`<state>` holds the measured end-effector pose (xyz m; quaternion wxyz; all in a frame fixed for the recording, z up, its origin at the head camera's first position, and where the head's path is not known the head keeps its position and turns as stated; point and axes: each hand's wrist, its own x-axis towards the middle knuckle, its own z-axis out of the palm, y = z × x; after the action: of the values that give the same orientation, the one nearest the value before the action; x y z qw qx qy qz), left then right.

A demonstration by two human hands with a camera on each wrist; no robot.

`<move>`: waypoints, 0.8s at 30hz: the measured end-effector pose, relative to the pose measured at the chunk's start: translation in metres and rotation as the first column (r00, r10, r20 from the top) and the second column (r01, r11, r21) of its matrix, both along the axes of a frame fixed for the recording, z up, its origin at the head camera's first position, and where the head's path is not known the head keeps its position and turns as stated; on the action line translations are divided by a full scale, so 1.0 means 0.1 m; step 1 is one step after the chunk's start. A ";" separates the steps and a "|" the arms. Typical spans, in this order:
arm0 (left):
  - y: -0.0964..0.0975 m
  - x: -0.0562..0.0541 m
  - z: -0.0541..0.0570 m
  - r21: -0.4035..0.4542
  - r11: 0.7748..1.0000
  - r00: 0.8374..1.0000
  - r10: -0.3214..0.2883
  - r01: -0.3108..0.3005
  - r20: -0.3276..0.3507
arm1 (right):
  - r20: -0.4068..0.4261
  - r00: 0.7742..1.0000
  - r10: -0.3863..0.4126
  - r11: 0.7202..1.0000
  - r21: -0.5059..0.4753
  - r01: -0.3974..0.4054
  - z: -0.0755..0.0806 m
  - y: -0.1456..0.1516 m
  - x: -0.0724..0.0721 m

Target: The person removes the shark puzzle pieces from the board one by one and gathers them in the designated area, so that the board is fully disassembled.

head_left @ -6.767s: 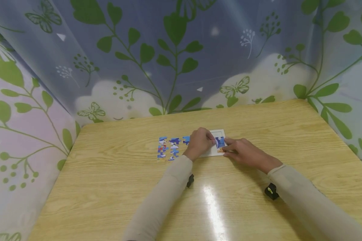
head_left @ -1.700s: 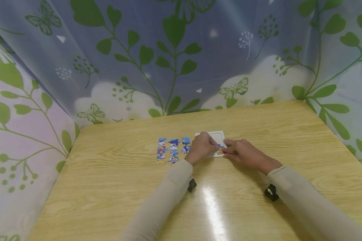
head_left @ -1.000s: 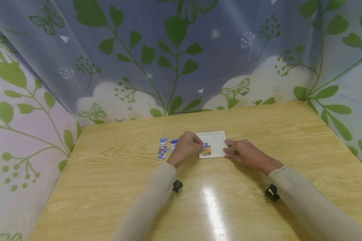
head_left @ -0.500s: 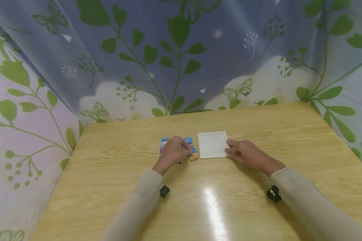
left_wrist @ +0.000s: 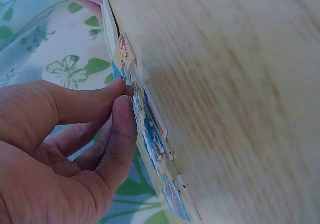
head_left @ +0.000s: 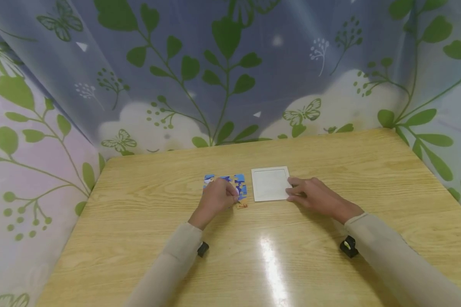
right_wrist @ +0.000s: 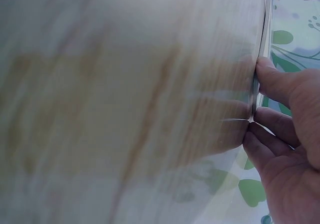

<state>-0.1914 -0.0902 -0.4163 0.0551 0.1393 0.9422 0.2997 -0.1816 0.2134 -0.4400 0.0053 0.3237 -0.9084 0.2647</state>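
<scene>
My left hand (head_left: pixel 217 197) pinches a sand-and-blue jigsaw piece (left_wrist: pixel 124 53) between thumb and forefinger at its blue end. In the head view that jigsaw piece (head_left: pixel 243 205) sits low at the near right end of the laid-out jigsaw pieces (head_left: pixel 240 179). Part of that set is hidden behind the hand. To the right lies a square white puzzle tray (head_left: pixel 270 184) with a raised rim, bare inside. My right hand (head_left: pixel 313 196) holds the tray by its right edge near the front corner. In the right wrist view, thumb and fingers (right_wrist: pixel 270 79) touch the tray's thin edge.
Both hands are over a wood-grain table (head_left: pixel 138 238), with a bright light reflection in front of the tray. A leaf-patterned curtain (head_left: pixel 230 85) hangs along the table's back edge and sides. A black device (head_left: pixel 348 246) is on the right wrist.
My left hand has carried the sand-and-blue jigsaw piece leftward, off the tray to the end of the other pieces, leaving the tray bare. The right hand has stayed at the tray's edge.
</scene>
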 end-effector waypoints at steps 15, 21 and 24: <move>0.01 0.07 0.04 -0.039 0.999 1.000 0.003 -0.004 -0.029 | -0.013 1.000 0.024 1.000 0.005 -0.024 -0.01 -0.05 -0.05; -0.02 0.20 0.09 -0.033 0.999 0.996 -0.022 0.020 -0.083 | 0.047 0.998 -0.039 0.999 0.030 0.037 0.04 -0.05 -0.04; -0.04 0.31 0.14 -0.064 0.998 0.991 -0.030 0.022 -0.131 | 0.067 0.996 -0.066 0.998 0.020 0.065 0.04 -0.03 -0.03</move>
<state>-0.1606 -0.0941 -0.4025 0.0007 0.1692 0.9508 0.2596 -0.1847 0.2100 -0.4357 -0.0198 0.2848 -0.9205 0.2669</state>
